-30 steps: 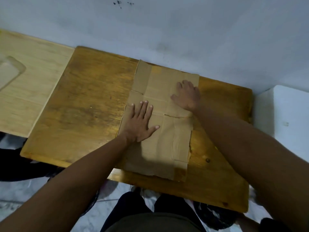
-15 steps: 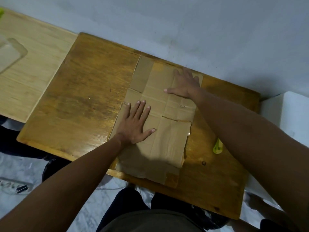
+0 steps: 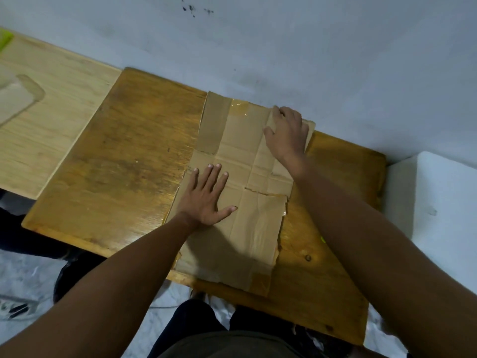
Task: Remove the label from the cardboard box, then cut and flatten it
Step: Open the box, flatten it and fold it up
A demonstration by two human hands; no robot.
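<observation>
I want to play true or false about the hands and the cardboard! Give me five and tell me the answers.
1. The cardboard box lies flat on the brown table. True.
2. The left hand is flat on the cardboard, fingers straight. True.
3. The right hand holds scissors. False: it holds no tool and rests on the cardboard's far end.
4. The cardboard stands upright like a closed box. False: it is opened out and lies flat.
5. Both hands touch the cardboard. True.

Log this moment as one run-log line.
stage: flattening | cardboard box: cut open, flat on wooden table | left hand: palm pressing | right hand: at far flap, grip unclear
</observation>
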